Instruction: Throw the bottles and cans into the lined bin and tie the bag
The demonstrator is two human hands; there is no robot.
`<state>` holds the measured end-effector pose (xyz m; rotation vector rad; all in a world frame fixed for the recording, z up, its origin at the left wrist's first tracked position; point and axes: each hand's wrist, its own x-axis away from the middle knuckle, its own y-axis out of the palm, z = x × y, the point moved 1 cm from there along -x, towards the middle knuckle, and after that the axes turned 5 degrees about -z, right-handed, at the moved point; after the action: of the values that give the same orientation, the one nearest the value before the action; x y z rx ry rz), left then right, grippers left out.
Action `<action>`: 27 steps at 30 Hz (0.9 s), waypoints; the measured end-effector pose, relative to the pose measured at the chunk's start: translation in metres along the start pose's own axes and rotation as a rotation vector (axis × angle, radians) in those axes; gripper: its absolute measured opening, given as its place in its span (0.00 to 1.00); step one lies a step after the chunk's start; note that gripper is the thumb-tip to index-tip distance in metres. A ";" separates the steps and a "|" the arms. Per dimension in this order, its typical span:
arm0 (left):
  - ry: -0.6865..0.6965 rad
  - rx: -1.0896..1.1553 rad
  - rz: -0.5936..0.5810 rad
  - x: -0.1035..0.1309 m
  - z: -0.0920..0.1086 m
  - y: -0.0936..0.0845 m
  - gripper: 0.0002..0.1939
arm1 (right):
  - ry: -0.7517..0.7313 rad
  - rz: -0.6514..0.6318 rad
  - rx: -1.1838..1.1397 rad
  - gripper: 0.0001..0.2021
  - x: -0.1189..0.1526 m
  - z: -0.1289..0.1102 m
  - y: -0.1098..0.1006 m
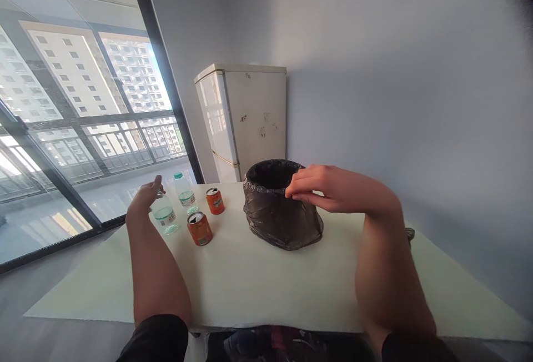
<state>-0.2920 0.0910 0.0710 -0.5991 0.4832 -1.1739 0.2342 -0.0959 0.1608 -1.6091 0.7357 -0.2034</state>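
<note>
My left hand [149,194] is closed around the neck of a clear plastic bottle [165,216], whose base is at the tabletop; its cap is hidden. Just beyond it stands a second clear bottle [186,194] with a green cap. Two orange drink cans stand to the right of the bottles, a nearer can [200,230] and a farther can [215,201]. A black garbage bag [283,220] lines an upright round bin, its mouth facing up. At the bag's right rim, my right hand [314,185] has its fingers pinched on the edge.
A pale table [266,290] holds these things. Behind it are a worn white refrigerator [258,115] and a grey wall. A glass sliding door [83,129] borders the left side. A small dark object [410,234] shows beyond my right forearm.
</note>
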 end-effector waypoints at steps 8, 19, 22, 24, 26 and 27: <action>0.008 0.057 0.624 0.036 0.024 -0.038 0.18 | 0.003 0.052 0.032 0.09 -0.003 -0.002 0.004; 1.131 0.771 0.155 0.165 0.171 0.034 0.14 | 0.117 0.554 0.011 0.39 -0.069 -0.033 0.049; 1.183 0.707 -0.086 0.189 0.189 0.072 0.20 | 0.174 0.444 -0.008 0.39 -0.072 -0.034 0.057; 1.148 0.622 -0.067 0.192 0.192 0.080 0.22 | 0.227 0.414 -0.042 0.36 -0.071 -0.032 0.057; 1.087 0.504 0.072 0.185 0.188 0.073 0.21 | 0.258 0.475 -0.085 0.34 -0.067 -0.029 0.052; 1.058 0.443 0.169 0.177 0.184 0.064 0.18 | 0.263 0.526 -0.114 0.33 -0.065 -0.027 0.049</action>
<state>-0.0731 -0.0266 0.1592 0.4972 1.0928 -1.3172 0.1529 -0.0814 0.1383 -1.4521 1.3655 0.0121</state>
